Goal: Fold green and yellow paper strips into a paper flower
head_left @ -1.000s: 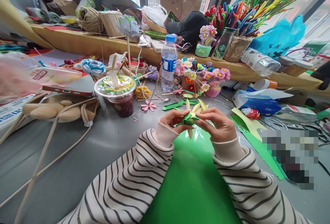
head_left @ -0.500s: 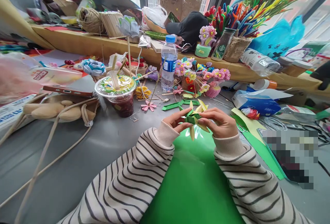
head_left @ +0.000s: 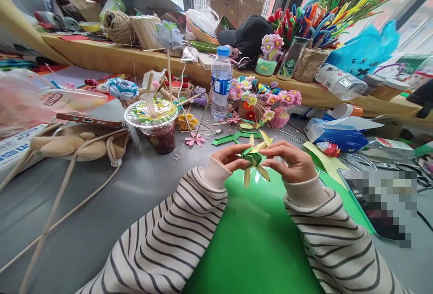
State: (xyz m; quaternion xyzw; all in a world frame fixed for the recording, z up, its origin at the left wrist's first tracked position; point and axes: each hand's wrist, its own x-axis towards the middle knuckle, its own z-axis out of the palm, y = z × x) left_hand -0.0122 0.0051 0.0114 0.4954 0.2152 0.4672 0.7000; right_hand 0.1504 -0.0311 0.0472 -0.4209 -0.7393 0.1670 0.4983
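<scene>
Above the green sheet, a folded paper flower [head_left: 254, 157] with a green centre and pale yellow pointed petals is held up between my hands. My left hand [head_left: 231, 157] pinches its green part from the left, thumb below and fingers above. On the right side, my right hand [head_left: 291, 161] has its fingertips at the flower's edge, with a small gap showing between thumb and index finger. Below both hands lies a glossy green sheet [head_left: 255, 235]. Folded green paper strips [head_left: 226, 139] rest on the table just beyond the flower.
Left of my hands stands a lidded drink cup [head_left: 158, 138]; a water bottle [head_left: 220, 84] is farther back. A bag with cords [head_left: 79, 143] and a brown phone [head_left: 91, 120] sit at left. At right lies a tablet-like device [head_left: 365, 204]. Crafted flowers [head_left: 250, 93] line the ledge.
The paper flower has turned in my fingers, so its petals point differently. My right hand has shifted slightly right, its thumb and fingers farther apart. My left hand keeps its hold.
</scene>
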